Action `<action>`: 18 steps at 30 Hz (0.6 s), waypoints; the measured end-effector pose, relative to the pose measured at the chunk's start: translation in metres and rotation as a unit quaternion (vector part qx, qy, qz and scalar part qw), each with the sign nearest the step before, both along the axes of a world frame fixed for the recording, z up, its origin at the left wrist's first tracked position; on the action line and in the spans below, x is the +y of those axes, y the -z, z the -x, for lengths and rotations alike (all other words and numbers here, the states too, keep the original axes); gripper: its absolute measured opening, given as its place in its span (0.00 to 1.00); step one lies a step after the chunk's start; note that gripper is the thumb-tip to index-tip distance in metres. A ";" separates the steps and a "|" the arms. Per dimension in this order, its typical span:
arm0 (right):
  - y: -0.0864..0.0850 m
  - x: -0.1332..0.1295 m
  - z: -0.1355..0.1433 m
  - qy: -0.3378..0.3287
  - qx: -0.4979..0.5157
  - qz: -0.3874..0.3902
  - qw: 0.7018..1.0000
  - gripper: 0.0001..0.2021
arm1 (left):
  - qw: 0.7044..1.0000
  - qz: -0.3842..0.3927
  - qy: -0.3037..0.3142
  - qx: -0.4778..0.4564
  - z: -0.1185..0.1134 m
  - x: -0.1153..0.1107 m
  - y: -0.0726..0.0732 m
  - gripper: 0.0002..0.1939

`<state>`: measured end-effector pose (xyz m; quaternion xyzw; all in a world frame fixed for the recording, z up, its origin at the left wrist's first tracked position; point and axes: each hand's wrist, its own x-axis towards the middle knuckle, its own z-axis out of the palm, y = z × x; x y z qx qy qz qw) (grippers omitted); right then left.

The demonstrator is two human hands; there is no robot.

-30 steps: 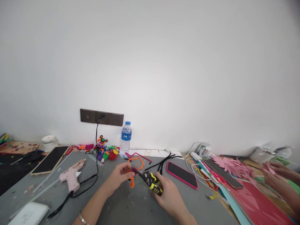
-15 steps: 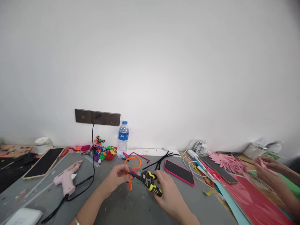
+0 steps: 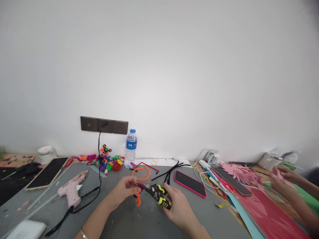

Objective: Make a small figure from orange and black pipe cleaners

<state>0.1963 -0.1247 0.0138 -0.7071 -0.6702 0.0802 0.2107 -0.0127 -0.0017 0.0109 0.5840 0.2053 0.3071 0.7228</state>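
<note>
My left hand [image 3: 121, 193] pinches a small orange and magenta pipe-cleaner piece [image 3: 138, 200], whose orange end hangs below the fingertips. Black and yellow pliers [image 3: 156, 192] lie in my right hand [image 3: 179, 206], fingers wrapped round the handles. Their jaws point left and reach the magenta part by my left fingertips; whether they bite on it I cannot tell. Just beyond, a bent orange pipe cleaner [image 3: 149, 173] rests on the grey mat [image 3: 134, 225]. Magenta pipe cleaners [image 3: 147, 164] and black pipe cleaners [image 3: 170, 173] lie farther back.
Left of my hands are a pink glue gun [image 3: 70, 192] with its black cord, and a phone [image 3: 47, 173]. A water bottle [image 3: 131, 149] stands by the wall near colourful pipe-cleaner figures [image 3: 109, 163]. Rightward lie a pink-cased phone [image 3: 190, 183], red sheets [image 3: 269, 212] and another person's hands [image 3: 284, 182].
Both hands stay in nearly the same place, with the pliers still at the pipe-cleaner piece. The view has shifted very slightly.
</note>
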 end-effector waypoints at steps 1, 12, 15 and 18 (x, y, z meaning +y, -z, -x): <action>0.000 0.001 0.001 -0.001 0.000 0.003 1.000 0.17 | 1.000 -0.001 -0.001 -0.001 0.000 0.001 0.000 0.17; -0.021 0.002 0.000 -0.049 -0.026 -0.010 0.998 0.18 | 0.999 -0.025 0.010 0.034 0.006 0.001 -0.005 0.15; -0.022 0.001 0.001 -0.051 -0.022 -0.002 0.998 0.18 | 0.999 -0.021 0.012 0.044 0.006 0.000 -0.005 0.15; -0.018 0.000 0.001 -0.041 -0.009 0.012 0.999 0.18 | 0.999 -0.020 0.008 0.043 0.005 -0.001 -0.006 0.16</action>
